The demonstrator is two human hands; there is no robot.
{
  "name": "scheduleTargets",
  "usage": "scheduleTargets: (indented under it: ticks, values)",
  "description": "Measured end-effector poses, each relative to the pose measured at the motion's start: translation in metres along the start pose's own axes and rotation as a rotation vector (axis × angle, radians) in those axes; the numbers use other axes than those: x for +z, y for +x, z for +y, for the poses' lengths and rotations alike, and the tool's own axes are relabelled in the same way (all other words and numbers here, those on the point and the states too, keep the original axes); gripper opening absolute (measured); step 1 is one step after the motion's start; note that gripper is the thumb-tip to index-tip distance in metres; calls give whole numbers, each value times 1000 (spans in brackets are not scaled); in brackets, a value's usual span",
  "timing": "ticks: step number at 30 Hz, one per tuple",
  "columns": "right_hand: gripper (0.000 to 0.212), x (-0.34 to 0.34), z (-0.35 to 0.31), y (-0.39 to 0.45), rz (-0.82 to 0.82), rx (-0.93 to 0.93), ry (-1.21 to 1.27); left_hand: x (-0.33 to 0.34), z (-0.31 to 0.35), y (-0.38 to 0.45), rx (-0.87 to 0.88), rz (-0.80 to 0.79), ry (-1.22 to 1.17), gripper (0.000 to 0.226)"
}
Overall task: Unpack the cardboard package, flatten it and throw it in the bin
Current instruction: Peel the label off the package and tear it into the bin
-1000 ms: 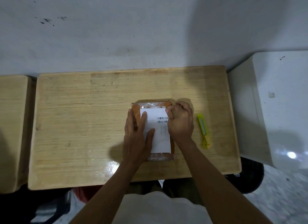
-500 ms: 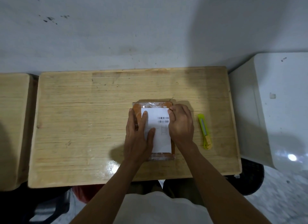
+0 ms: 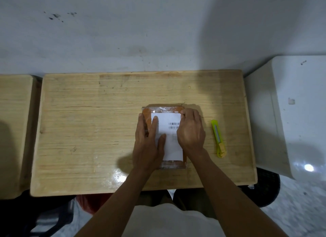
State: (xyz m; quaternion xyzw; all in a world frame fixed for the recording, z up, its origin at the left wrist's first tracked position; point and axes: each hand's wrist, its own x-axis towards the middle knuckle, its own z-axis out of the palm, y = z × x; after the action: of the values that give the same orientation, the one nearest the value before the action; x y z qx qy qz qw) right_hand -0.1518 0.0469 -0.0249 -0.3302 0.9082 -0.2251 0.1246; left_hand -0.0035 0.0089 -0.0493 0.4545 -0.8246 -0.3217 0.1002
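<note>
Nearest the camera, two bare forearms reach forward over the near edge of a pale, varnished wooden table [image 3: 88, 131], above a white shirt at the bottom of the view. The left hand [image 3: 150, 143] lies flat and released, palm down with fingers spread, pressing on the left part of a flat, orange-brown cardboard package [image 3: 164, 111] wrapped in clear tape. The package lies on the table directly under both hands, its long side running away from the person. A white rectangular paper label [image 3: 171, 129] with two printed barcodes covers most of its top, showing between the hands. The right hand [image 3: 191, 131] rests on the package's right edge with its fingers curled in at the far right corner of the label; whether the fingertips actually pinch the label or tape there cannot be told.

Just right of the right hand, apart from it and the package, a yellow-green plastic utility knife [image 3: 218, 138] lies on the table, pointing away from the person.

Further right of the hands, beyond the table's edge, stands a white plastic bin [image 3: 299, 113]. Left of the left hand, well apart, sits a second wooden surface [image 3: 14, 131]. Beyond the hands, behind the table, rises a grey-white scuffed wall [image 3: 141, 34].
</note>
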Motion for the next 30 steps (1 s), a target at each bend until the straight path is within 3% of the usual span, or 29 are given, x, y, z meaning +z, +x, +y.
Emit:
scheduleTargets:
  ticks: [5,10,18,26,30]
  values:
    - [25,-4,9,-4,15,-97,138,0,0,0,3,5,-3,67]
    - [10,-8,11,9,-21,-188,88,1,2,1,-19,-5,-1,67]
    - [17,-11,6,22,-273,-90,-84,2,1,1,-6,-1,13,68]
    - [7,-18,12,23,-370,-25,27,3,1,1,-11,-2,14,69]
    - [13,-21,12,22,-305,-42,50,2,3,1,-17,-4,20,68]
